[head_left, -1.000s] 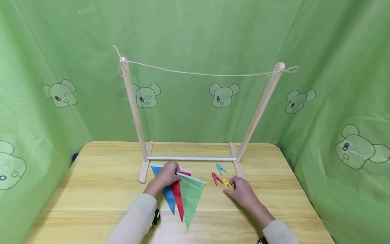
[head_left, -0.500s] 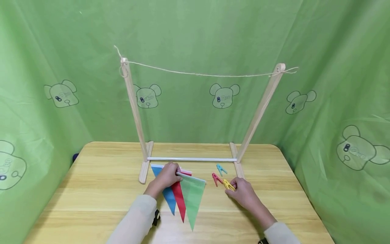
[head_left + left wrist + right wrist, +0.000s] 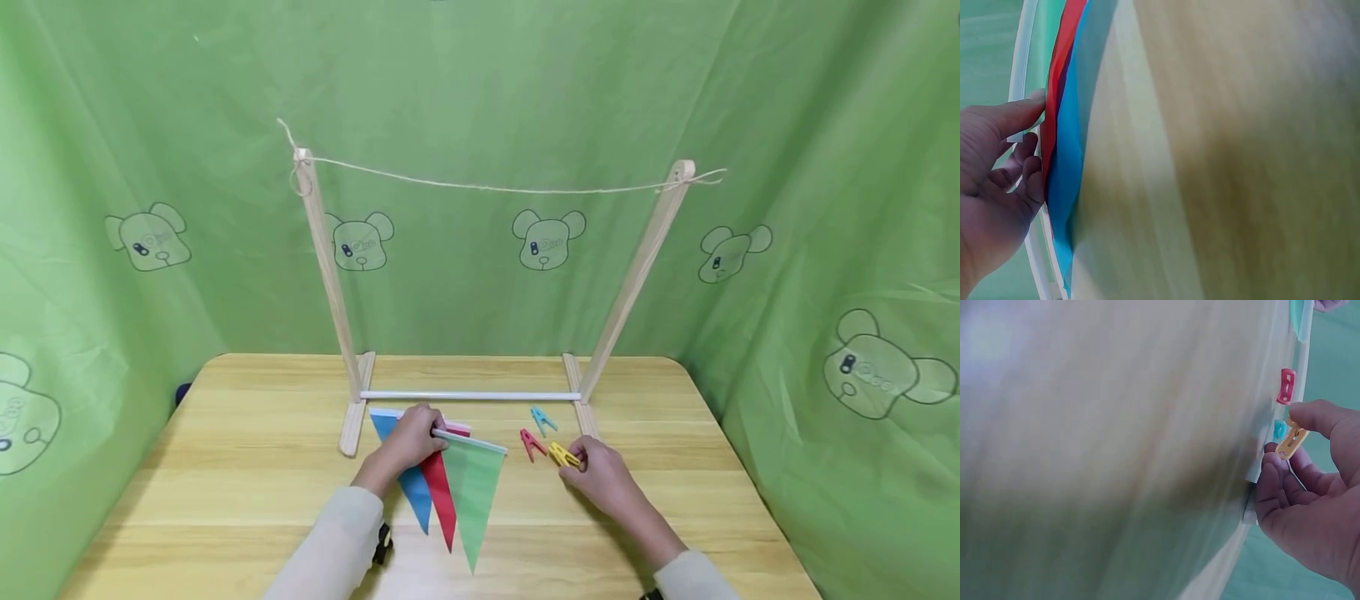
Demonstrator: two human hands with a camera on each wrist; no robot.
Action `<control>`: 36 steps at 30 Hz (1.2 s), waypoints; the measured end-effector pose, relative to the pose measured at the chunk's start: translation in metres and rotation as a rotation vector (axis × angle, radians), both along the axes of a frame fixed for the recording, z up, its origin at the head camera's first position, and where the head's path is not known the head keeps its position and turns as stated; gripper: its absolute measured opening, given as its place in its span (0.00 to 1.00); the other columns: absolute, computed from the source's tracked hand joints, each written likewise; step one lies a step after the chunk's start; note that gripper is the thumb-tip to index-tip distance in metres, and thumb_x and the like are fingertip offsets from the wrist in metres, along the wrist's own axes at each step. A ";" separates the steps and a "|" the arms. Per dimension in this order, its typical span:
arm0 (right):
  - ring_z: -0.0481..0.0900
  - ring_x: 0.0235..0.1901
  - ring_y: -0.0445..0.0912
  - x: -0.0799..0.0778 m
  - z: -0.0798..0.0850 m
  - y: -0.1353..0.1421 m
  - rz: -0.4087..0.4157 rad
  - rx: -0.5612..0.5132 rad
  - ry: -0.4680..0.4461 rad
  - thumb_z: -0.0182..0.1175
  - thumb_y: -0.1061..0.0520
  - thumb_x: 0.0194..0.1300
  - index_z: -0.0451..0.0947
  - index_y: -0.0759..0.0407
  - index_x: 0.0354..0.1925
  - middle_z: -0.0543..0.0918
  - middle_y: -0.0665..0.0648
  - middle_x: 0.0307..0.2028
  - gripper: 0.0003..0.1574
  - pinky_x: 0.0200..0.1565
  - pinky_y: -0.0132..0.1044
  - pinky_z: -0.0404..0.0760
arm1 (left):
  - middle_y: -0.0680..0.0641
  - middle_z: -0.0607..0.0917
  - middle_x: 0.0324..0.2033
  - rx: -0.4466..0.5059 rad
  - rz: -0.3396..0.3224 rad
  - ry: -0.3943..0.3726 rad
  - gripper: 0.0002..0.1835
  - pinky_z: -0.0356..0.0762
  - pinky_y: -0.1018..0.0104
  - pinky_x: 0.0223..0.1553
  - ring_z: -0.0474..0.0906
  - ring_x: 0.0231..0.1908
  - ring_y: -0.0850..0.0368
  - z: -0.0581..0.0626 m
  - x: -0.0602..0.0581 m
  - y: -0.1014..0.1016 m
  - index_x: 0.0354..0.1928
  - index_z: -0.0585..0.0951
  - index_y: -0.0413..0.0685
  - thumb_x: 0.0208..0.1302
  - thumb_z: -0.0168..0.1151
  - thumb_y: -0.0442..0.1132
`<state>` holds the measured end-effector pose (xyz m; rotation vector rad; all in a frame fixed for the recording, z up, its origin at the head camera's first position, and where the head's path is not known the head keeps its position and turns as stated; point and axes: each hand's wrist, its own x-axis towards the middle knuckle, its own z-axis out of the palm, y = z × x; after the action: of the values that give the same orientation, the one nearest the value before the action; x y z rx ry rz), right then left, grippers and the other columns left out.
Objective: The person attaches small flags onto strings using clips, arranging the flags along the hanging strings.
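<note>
In the head view, my left hand (image 3: 408,440) pinches the white-edged top corner of a green pennant (image 3: 474,492). Beneath that hand a red pennant (image 3: 437,487) and a blue pennant (image 3: 414,490) overlap in a fan, points toward me. My right hand (image 3: 606,477) holds a yellow clothespin (image 3: 559,452) between thumb and fingertips, close over the table. The right wrist view shows this yellow clothespin (image 3: 1292,441) between thumb and index finger. Left of it lies a red clothespin (image 3: 528,437), with a light blue clothespin (image 3: 539,416) farther back.
Behind the hands stands a wooden frame with a left post (image 3: 327,275), a right post (image 3: 637,279) and a white crossbar (image 3: 470,395). A thin string (image 3: 480,187) sags between the post tops. Green curtain (image 3: 450,75) surrounds the wooden table (image 3: 225,475).
The yellow clothespin and my right hand have shifted slightly right, away from the red one. The green pennant's tip has swung a little right. My left hand keeps its place.
</note>
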<state>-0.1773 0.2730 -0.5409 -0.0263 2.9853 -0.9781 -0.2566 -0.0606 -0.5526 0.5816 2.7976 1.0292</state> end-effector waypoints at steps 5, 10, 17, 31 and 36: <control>0.71 0.30 0.44 -0.001 0.006 -0.001 -0.001 -0.011 -0.007 0.74 0.62 0.57 0.77 0.60 0.40 0.76 0.54 0.30 0.16 0.29 0.30 0.71 | 0.52 0.76 0.28 -0.001 -0.008 0.048 0.11 0.73 0.67 0.33 0.70 0.33 0.58 0.000 0.001 0.000 0.24 0.82 0.49 0.58 0.77 0.35; 0.70 0.30 0.43 -0.003 0.009 0.000 0.006 -0.006 0.008 0.72 0.63 0.59 0.78 0.60 0.40 0.75 0.53 0.29 0.13 0.29 0.30 0.71 | 0.54 0.77 0.28 0.033 -0.019 0.072 0.11 0.74 0.67 0.34 0.71 0.32 0.59 0.001 0.002 0.001 0.24 0.82 0.51 0.58 0.77 0.35; 0.71 0.29 0.43 -0.005 0.014 0.002 0.021 -0.016 0.044 0.72 0.62 0.59 0.78 0.61 0.40 0.76 0.53 0.29 0.13 0.30 0.29 0.72 | 0.55 0.81 0.27 0.122 -0.030 0.046 0.10 0.75 0.69 0.32 0.73 0.29 0.61 0.007 0.004 0.001 0.28 0.82 0.52 0.60 0.76 0.34; 0.73 0.33 0.44 -0.010 0.020 0.005 0.011 -0.055 0.037 0.72 0.62 0.62 0.77 0.62 0.42 0.77 0.55 0.32 0.14 0.32 0.30 0.75 | 0.55 0.80 0.28 0.276 -0.032 -0.037 0.05 0.71 0.71 0.30 0.71 0.28 0.60 0.006 0.013 0.002 0.37 0.83 0.51 0.65 0.71 0.34; 0.75 0.35 0.46 -0.011 0.025 0.006 0.005 -0.069 0.050 0.71 0.63 0.63 0.77 0.64 0.45 0.78 0.57 0.35 0.15 0.35 0.31 0.77 | 0.52 0.83 0.28 0.362 -0.018 -0.108 0.05 0.71 0.73 0.24 0.71 0.24 0.62 0.007 0.016 0.003 0.38 0.83 0.49 0.66 0.70 0.33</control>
<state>-0.1880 0.2792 -0.5159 -0.0594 2.9934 -1.0958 -0.2402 -0.0573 -0.5454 0.5639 2.5234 1.5277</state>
